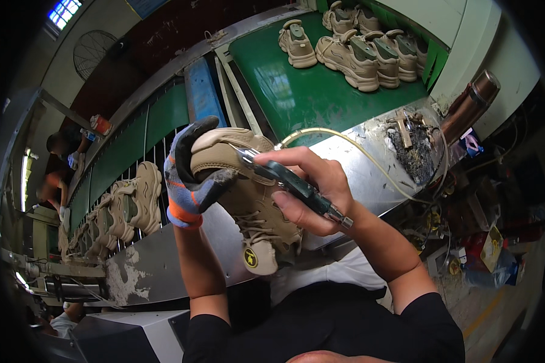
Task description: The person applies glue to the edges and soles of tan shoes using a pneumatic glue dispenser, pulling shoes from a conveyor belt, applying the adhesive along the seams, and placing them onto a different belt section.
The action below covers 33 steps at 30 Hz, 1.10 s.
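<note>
A beige lace-up sports shoe (217,158) is held in front of me, toe away and tongue toward my body. My left hand (183,172), in a grey-blue glove with orange trim, is wrapped around its toe. In my bare right hand (324,187) is a dark green hand tool (297,186) with a pointed metal tip and a metal fitting at its rear. The tip lies at the shoe's toe, near the sole edge; whether it touches I cannot tell. A pale yellow hose (321,129) curves from behind the shoe toward the right.
Several beige shoes stand on the green conveyor belt (266,85) ahead, and others on a rack (130,242) at left. A hammer (404,130) lies on the metal table (369,151), near a brown flask (475,100). Co-workers (66,151) are at far left.
</note>
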### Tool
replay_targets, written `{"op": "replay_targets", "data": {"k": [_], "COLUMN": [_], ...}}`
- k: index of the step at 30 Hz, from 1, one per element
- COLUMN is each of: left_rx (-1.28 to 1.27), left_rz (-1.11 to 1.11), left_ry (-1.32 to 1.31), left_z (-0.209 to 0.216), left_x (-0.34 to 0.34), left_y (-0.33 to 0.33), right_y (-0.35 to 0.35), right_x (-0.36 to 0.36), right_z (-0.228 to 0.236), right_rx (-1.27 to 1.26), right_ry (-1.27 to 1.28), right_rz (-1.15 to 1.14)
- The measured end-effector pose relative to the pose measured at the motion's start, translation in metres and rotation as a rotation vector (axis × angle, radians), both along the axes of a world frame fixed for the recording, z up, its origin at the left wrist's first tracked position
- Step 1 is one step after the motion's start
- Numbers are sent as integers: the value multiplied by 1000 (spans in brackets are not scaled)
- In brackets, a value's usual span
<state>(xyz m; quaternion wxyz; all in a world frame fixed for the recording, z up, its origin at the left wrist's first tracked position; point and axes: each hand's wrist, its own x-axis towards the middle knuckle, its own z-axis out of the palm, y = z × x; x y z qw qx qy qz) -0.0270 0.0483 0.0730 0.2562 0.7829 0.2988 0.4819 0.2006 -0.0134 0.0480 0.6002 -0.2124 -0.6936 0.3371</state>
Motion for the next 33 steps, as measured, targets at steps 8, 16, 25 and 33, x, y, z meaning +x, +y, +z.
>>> {"op": "replay_targets", "data": {"k": [8,16,25,33], "left_rx": [-66,-55,-369,-770], "left_rz": [71,107,-148,346], "left_ry": [-73,-156,-390,-831], "left_z": [-15,-43,-79,-138], "left_x": [-17,-46,-68,-129], "left_y": [27,48,42,-35], "right_y": [-14,-48,-64,-59], "right_x": [-6,-10,-4,-20], "right_z": [-90,-138,-153,-143], "right_rx": [-150,-378,-668,-867], "right_ry": [138,118,344,519], "right_rz": [-33,52,193,201]}}
